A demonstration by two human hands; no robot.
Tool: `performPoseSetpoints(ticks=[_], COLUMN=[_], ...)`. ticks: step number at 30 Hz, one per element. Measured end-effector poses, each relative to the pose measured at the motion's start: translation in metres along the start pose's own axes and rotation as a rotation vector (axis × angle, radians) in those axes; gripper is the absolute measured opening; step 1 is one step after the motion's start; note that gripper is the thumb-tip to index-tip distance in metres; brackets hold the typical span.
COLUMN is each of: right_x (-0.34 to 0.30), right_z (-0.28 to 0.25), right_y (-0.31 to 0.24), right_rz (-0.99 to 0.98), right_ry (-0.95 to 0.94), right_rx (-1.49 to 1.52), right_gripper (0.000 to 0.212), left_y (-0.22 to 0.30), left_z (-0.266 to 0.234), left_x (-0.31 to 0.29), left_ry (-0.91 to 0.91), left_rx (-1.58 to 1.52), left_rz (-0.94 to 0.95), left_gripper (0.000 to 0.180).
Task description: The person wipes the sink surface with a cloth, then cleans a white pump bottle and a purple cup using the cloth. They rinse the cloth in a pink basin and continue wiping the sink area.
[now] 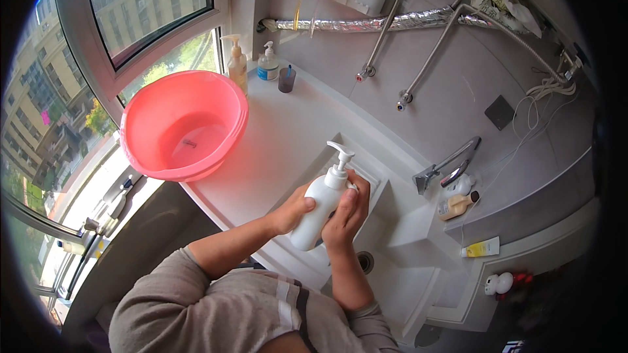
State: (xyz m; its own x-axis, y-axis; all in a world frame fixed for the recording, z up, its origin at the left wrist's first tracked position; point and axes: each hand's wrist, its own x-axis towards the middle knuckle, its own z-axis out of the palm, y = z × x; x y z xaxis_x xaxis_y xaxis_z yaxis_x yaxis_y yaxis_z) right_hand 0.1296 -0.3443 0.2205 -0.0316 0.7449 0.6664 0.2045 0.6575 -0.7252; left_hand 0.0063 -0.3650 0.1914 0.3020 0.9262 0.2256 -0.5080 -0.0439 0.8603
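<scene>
A white pump bottle [313, 214] is held tilted above the sink's edge, its nozzle pointing up and to the left. My left hand [290, 214] grips its left side, thumb lying on the white body. Around the right side, just below the pump collar, my right hand [347, 212] is closed with its thumb near the neck. The fingers behind the bottle are hidden. Below my hands lies the white sink [405, 274], with a round drain [365, 261] beside my right forearm.
A pink basin [183, 127] stands at the left of the white counter [275, 134], near the window. Behind it are two pump bottles and a dark cup [286, 80]. A chrome faucet [451, 167], a beige bottle [458, 205] and a yellow tube [481, 248] are at the right.
</scene>
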Motion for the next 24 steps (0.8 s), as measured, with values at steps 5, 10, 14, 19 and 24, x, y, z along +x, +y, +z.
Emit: performPoseSetpoints(ticks=[5, 10, 14, 19, 24], right_x=[0.0, -0.008, -0.012, 0.002, 0.01], right_z=[0.006, 0.011, 0.01, -0.004, -0.027], right_y=[-0.005, -0.003, 0.006, -0.006, -0.009], right_rz=[-0.108, 0.088, 0.12, 0.236, 0.38], right_ry=[0.07, -0.028, 0.005, -0.018, -0.032], right_rx=[-0.159, 0.21, 0.329, 0.349, 0.728], right_gripper=[0.035, 0.039, 0.066, 0.061, 0.049], left_y=[-0.007, -0.011, 0.001, 0.016, 0.029], left_z=[0.004, 0.002, 0.003, -0.011, -0.022], left_x=[0.003, 0.01, 0.013, 0.017, 0.003], left_ry=[0.183, 0.365, 0.346, 0.133, -0.225], left_rx=[0.077, 0.485, 0.739, 0.593, 0.057], left_rz=[0.096, 0.288, 0.207, 0.184, -0.3], left_gripper=[0.091, 0.081, 0.068, 0.083, 0.112])
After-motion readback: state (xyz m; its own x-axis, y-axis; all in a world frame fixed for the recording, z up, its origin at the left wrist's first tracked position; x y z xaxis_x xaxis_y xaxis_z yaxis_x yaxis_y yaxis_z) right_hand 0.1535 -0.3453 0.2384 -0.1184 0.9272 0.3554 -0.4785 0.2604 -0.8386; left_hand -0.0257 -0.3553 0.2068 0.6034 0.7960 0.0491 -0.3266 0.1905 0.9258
